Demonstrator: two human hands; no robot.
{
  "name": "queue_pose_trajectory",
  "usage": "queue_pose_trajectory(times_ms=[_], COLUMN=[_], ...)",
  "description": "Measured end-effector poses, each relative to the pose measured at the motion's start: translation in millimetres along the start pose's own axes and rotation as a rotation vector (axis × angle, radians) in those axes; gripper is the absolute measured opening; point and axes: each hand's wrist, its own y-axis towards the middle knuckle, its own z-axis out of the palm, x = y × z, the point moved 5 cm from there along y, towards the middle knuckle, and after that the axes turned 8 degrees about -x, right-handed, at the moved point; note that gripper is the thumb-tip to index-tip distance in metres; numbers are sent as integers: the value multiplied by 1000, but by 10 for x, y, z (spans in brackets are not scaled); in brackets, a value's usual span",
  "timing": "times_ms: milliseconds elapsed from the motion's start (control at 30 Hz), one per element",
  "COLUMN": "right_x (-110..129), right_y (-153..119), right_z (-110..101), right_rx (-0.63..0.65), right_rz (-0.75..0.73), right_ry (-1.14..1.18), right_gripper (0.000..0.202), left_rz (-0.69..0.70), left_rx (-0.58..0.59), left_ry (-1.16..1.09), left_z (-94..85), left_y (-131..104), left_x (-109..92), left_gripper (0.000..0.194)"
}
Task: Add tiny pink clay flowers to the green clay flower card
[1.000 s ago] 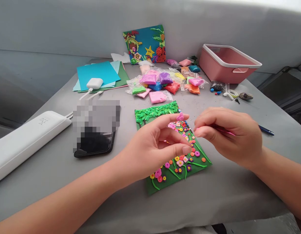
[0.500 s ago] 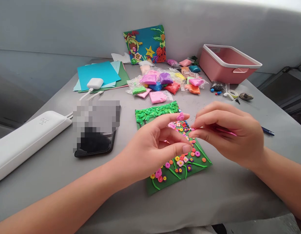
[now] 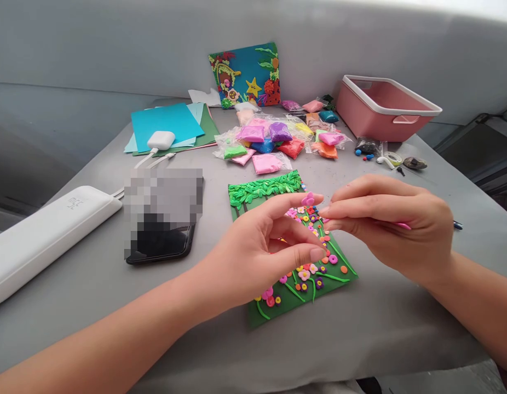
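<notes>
A small pink clay flower (image 3: 308, 199) sits on the index finger of my left hand (image 3: 274, 241), whose thumb and fingers are spread apart above the picture. My right hand (image 3: 395, 224) is closed in a pinch just to the right, with pink clay (image 3: 326, 220) at its fingertips. More pink shows below its curled fingers. Under both hands lies a dark green card (image 3: 259, 295) with a leafy green clay band along its top and many small clay flowers and thin green stems. My left hand covers part of it.
Bags of coloured clay (image 3: 266, 163) are heaped behind the card. A finished sea picture (image 3: 245, 76) leans at the back beside a pink basket (image 3: 376, 112). On the left are a phone (image 3: 161, 243), a white power bank (image 3: 52, 235), an earphone case (image 3: 161, 140) and blue sheets (image 3: 167, 123).
My right hand has shifted slightly right and down, its fingertips still pinched. My left hand has barely moved, with the flower still on its index finger.
</notes>
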Motion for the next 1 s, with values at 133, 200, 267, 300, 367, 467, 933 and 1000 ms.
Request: queue_pose_trajectory(times_ms=[133, 200, 267, 300, 367, 467, 933, 1000], right_x=[-17, -27, -34, -35, -36, -36, -159, -163], right_y=[-8, -8, -7, -7, -5, 2, 20, 12], right_z=[-46, -58, -58, -56, -48, -33, -72, -138], right_rx=[-71, -100, -107, -107, -97, -75, -108, -208], right_rz=[34, 43, 45, 44, 45, 53, 264, 209], right_ry=[-29, -82, -136, -152, -168, -178, -43, 28], right_gripper=[27, 23, 15, 11, 6, 5, 20, 39], left_rz=[23, 43, 77, 100, 162, 260, 258, 167], left_rx=[16, 26, 42, 50, 59, 55, -21, -60], left_ry=[31, 69, 117, 144, 203, 280, 318, 248], left_z=[4, 10, 21, 26, 35, 42, -171, -207], left_y=[-3, 3, 9, 11, 12, 5, 180, 211], left_x=[10, 7, -3, -9, -24, -43, -42, -33], left_gripper=[60, 57, 53, 52, 50, 51, 36, 37])
